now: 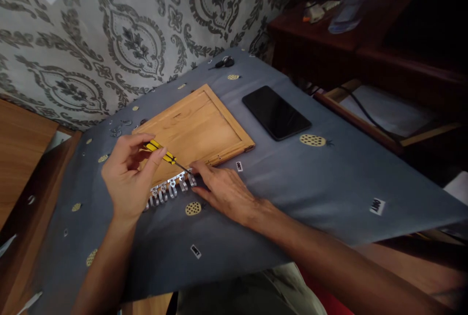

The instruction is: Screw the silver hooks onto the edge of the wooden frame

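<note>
A framed wooden board lies on the cloth. Along its near edge runs a metal hook rail with several curved silver hooks. My left hand holds a small yellow and black screwdriver by its handle, fingers closed. The screwdriver's shaft slants down to the rail's right end, where its tip meets the metal. At that same end, my right hand has its thumb and a finger closed around the last hook, steadying it against the board edge. Part of the rail's left end is hidden behind my left hand.
A black tablet or phone lies right of the board on the blue-grey cloth. Small metal pieces lie left of the board. A dark object rests near the patterned wall. A clear bottle stands on the dark desk.
</note>
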Demonstrator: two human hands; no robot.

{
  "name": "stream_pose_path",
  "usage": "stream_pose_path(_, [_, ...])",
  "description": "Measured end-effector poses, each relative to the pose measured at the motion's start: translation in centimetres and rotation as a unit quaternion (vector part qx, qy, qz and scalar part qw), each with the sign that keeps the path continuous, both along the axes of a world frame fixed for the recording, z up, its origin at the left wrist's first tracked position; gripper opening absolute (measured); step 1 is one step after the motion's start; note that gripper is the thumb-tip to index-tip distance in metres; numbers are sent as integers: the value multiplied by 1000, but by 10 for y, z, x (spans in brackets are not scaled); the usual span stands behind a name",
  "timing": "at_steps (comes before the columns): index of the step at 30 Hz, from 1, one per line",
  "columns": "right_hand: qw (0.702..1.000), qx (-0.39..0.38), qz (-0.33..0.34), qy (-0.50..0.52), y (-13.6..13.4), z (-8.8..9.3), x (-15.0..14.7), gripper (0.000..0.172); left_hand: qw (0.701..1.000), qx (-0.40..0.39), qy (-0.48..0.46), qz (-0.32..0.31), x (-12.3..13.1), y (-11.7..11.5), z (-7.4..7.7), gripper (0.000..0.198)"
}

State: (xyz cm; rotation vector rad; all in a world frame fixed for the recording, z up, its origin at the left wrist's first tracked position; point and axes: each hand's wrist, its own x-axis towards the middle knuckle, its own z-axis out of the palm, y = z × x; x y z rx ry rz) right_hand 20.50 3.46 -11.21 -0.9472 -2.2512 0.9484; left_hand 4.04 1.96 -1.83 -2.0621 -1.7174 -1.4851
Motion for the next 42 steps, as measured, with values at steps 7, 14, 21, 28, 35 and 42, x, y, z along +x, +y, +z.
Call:
stream_pose_path(7, [1000, 3, -3, 17, 1, -4, 1, 36, 1000, -7, 14, -20, -1, 0, -2, 21])
stream_pose_path(14, [999, -43, 2, 9, -1, -6, 4, 34, 996, -43, -4, -73, -10, -1, -5, 22])
stream_pose_path(21, [997, -76, -19, -19, -1, -3, 6, 34, 990, -32, -13, -137, -17, 8, -3, 20])
stream_pose_path(28, [998, -46, -43, -3, -3, -4, 3, 34, 983, -60, -30, -173, -20, 7, -9, 12])
stream_pose_path(35, [998, -23, -50, 14, -3, -4, -2, 34, 980, -31, -35, -193, -16, 7, -14, 16])
stream_pose_path(42, [998, -13, -52, 15, -3, -5, -4, 35, 978, -24, -21, -208, -15, 5, -17, 17])
